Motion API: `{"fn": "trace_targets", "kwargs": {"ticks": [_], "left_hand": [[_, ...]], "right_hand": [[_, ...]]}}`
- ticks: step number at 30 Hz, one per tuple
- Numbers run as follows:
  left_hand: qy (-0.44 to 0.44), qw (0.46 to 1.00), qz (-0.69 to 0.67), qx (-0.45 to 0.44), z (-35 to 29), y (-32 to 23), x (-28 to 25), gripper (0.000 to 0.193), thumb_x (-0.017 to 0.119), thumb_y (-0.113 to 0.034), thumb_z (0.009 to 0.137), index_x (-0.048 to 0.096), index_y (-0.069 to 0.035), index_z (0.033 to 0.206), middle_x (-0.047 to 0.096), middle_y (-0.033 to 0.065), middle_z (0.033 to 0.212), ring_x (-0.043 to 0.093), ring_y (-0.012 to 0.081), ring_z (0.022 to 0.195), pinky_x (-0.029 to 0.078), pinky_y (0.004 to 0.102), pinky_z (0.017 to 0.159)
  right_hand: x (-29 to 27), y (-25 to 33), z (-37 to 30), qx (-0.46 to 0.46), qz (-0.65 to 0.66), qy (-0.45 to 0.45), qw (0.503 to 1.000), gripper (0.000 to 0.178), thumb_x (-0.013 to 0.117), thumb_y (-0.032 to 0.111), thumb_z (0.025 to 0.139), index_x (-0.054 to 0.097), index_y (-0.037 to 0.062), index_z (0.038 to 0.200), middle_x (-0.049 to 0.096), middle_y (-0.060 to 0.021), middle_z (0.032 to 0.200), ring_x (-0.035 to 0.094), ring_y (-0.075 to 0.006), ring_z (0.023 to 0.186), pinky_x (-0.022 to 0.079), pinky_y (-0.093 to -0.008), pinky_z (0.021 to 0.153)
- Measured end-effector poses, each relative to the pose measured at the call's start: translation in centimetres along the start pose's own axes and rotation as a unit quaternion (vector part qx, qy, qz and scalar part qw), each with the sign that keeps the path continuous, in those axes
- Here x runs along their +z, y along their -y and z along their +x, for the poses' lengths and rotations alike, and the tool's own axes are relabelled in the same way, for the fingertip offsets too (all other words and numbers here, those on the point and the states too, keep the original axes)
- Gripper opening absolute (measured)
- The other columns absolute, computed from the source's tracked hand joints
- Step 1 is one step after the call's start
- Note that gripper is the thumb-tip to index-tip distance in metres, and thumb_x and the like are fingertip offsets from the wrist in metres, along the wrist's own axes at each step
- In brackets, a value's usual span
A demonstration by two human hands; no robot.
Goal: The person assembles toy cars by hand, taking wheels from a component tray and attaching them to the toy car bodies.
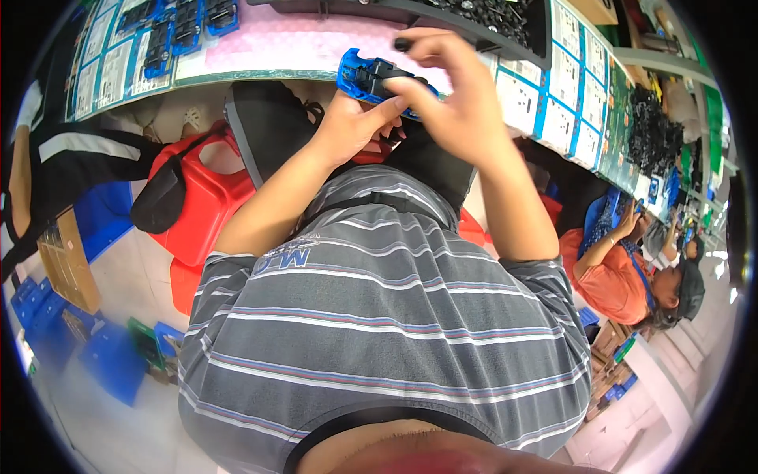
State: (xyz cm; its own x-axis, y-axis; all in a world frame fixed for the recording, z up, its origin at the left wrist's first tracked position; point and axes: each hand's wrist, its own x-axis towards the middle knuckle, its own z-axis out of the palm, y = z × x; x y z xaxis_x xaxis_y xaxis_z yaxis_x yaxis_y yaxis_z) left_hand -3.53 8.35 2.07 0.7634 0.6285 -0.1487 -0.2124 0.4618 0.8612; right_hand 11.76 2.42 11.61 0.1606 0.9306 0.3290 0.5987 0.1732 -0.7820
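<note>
My left hand (347, 126) grips a blue toy car body (347, 73) from below, its open side with black inner parts facing up. Over it is my right hand (462, 99), its thumb reaching the car's black inside and its other fingers curled above. A small black rounded part (403, 44) shows at the tip of a right finger; its exact kind is too small to make out. Several similar blue toy car bodies (188, 24) lie on the bench to the left. Beyond my hands stands a black tray (538, 31) of small black parts.
A pink foam sheet (260, 43) covers part of the bench, with printed sheets (564, 79) on both sides. Red stools (209, 197) stand by my legs. Another person in orange (616, 276) works at the right. Blue bins (110, 359) and a cardboard box (69, 261) are on the left floor.
</note>
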Motion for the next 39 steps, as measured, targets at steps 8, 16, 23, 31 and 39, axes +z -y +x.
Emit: {"fn": "trace_targets", "kwargs": {"ticks": [8,16,23,31,39], "left_hand": [[0.041,0.996,0.069,0.025,-0.3,0.7,-0.6,0.014,0.065,-0.005,0.091,0.060,-0.003,0.104,0.065,0.0025,0.079,0.063,0.0099,0.069,0.051,0.0248,0.061],[-0.024,0.998,0.002,0.051,-1.7,-1.4,-4.4,0.031,0.071,-0.020,0.096,0.056,-0.004,0.118,0.067,0.0033,0.091,0.065,0.0088,0.073,0.053,0.0234,0.059],[-0.154,0.963,-0.129,0.178,-5.0,-3.2,-12.9,0.044,0.056,-0.019,0.104,0.041,-0.009,0.144,0.058,0.0063,0.129,0.061,0.0211,0.116,0.053,0.0399,0.095],[-0.407,0.888,0.061,0.207,-7.2,-13.1,-29.5,0.026,0.057,-0.022,0.104,0.056,-0.006,0.124,0.068,0.0067,0.111,0.068,0.0206,0.100,0.056,0.0373,0.083],[-0.399,0.905,0.129,0.076,-2.3,-19.5,-38.4,0.030,0.056,-0.023,0.104,0.056,-0.005,0.128,0.068,0.0038,0.106,0.067,0.0167,0.092,0.051,0.0315,0.073]], "right_hand": [[1.7,0.0,0.4,0.030,-0.069,0.088,0.993,0.044,0.083,0.014,0.077,0.062,0.0009,0.113,0.069,-0.0137,0.111,0.068,-0.0277,0.102,0.053,-0.0342,0.090],[0.2,-6.0,0.1,0.066,-0.082,-0.010,0.994,0.022,0.076,0.015,0.087,0.069,-0.0003,0.101,0.073,-0.0107,0.093,0.069,-0.0207,0.086,0.053,-0.0310,0.080],[-0.6,-14.5,-2.8,0.039,-0.244,-0.147,0.958,0.016,0.074,0.011,0.086,0.063,0.0025,0.077,0.058,-0.0113,0.066,0.056,-0.0300,0.060,0.042,-0.0416,0.057],[-0.6,-14.4,-2.7,0.027,-0.300,-0.126,0.945,0.011,0.072,0.009,0.084,0.063,0.0031,0.080,0.058,-0.0103,0.069,0.056,-0.0294,0.061,0.044,-0.0424,0.058],[-0.5,-14.7,-2.9,0.045,-0.307,-0.138,0.941,0.010,0.071,0.010,0.083,0.063,0.0054,0.080,0.057,-0.0083,0.069,0.056,-0.0297,0.063,0.044,-0.0435,0.062]]}}
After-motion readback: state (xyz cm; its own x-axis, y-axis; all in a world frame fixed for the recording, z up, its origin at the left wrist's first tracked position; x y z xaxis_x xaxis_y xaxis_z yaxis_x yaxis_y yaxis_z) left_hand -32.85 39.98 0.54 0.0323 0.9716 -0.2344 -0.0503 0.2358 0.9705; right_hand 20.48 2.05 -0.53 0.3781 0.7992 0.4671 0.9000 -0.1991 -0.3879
